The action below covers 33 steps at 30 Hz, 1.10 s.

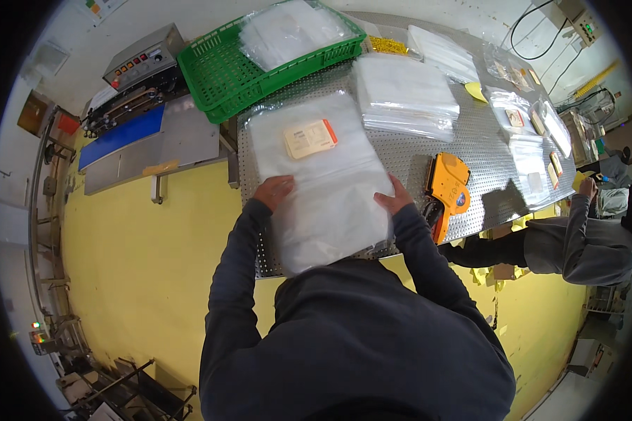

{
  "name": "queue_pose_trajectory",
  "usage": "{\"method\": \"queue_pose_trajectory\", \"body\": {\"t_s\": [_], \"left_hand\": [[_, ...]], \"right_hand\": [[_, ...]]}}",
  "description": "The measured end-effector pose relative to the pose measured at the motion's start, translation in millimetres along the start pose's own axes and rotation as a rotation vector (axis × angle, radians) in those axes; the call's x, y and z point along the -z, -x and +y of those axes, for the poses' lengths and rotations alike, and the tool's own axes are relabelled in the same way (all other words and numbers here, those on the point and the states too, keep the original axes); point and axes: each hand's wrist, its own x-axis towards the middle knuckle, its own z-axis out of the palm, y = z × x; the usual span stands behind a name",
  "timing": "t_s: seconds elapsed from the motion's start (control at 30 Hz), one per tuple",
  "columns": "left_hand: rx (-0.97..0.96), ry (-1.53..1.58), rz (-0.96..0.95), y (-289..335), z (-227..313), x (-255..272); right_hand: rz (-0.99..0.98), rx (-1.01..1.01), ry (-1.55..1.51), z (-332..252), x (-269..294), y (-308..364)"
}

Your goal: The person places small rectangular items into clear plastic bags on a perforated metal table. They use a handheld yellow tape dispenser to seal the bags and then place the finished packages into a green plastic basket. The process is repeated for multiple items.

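In front of me a stack of clear plastic bags [333, 221] lies on the perforated metal table, its near end reaching my body. My left hand [274, 192] holds the stack's left edge, fingers bent over it. At the opposite edge my right hand [396, 196] grips the bags, thumb on top and the other fingers partly hidden. A small pile of cream cards [309, 139] with a red end rests on the bags, beyond my hands. To the right of my right hand lies an orange and black hand-held tool [449, 186].
A green plastic crate [221, 84] with clear bags stands at the far left, beside a sealing machine [144, 59]. More bag stacks [404, 91] lie farther back on the metal table [481, 137]. At the right, another person [569, 242] works at the table's end.
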Motion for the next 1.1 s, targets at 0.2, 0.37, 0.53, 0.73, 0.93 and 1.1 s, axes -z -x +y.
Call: {"method": "queue_pose_trajectory", "body": {"t_s": [0.2,0.37,0.53,0.73,0.93,1.1], "left_hand": [[0.198,0.463,-0.303,37,14,-2],[0.362,0.496,-0.4,68,42,-16],[0.525,0.542,-0.266,90,23,-27],[0.247,0.655,0.106,84,-31,-47],[0.533,0.935,0.305,72,-23,-58],[0.419,0.282,0.445,68,-12,-75]], "right_hand": [[-0.029,0.19,-0.466,-54,-15,29],[-0.068,-0.094,-0.63,-60,-29,27],[0.154,-0.152,-0.759,-44,-41,12],[0.333,-0.311,-0.926,-34,-41,-46],[0.207,-0.265,-0.857,-26,-38,-73],[0.339,0.079,-0.094,13,14,-102]]}}
